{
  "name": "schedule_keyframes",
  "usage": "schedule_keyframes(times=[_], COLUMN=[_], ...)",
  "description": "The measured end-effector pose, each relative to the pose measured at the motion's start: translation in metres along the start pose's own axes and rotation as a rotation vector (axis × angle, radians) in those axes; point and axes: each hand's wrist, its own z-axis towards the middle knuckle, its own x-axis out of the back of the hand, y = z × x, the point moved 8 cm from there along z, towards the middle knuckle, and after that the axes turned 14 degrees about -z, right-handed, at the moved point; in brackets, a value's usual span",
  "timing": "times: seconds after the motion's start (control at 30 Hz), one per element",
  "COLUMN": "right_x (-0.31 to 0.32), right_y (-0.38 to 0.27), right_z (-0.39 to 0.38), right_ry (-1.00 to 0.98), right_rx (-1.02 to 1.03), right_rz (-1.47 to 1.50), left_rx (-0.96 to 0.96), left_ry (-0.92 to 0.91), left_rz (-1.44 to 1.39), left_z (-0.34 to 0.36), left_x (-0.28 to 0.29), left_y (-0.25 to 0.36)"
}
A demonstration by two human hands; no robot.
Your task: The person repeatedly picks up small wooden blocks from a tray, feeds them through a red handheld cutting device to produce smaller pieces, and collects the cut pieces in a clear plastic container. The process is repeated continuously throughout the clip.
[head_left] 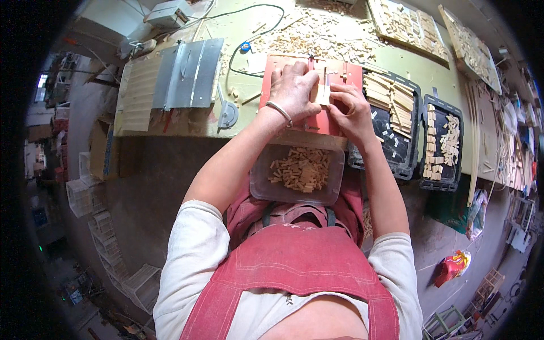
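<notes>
A red board (351, 76) with a slot lies at the front of the bench. A short pale wooden strip (322, 90) is on it. My left hand (289, 90), with a metal bracelet, rests on the board, fingers bent and apart, thumb and forefinger beside the strip. My right hand (350, 107) has thumb and fingers closed at the strip's right end; the exact contact is partly hidden. Below the board, a clear plastic bin (262, 175) holds many small wooden blocks (300, 170).
Black trays (409, 153) of wood pieces sit right. A gray metal plate jig (192, 73), angled gray tool (228, 115) and cord (232, 62) lie left. Loose blocks (317, 39) and boards of pieces (408, 28) lie behind. The bench edge (226, 132) runs across.
</notes>
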Motion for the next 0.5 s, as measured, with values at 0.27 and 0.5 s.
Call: schedule_keyframes(times=[0.27,0.5], right_x=[-0.005,-0.018], right_y=[0.011,0.015], right_z=[0.018,0.007], right_ry=[0.022,0.010], right_rx=[0.024,0.095], right_rz=[-0.007,-0.186], left_rx=[0.006,-0.163], left_ry=[0.009,0.048], left_rz=[0.029,0.078], left_z=[0.017,-0.009], left_x=[0.001,-0.005], left_y=[-0.008,0.000])
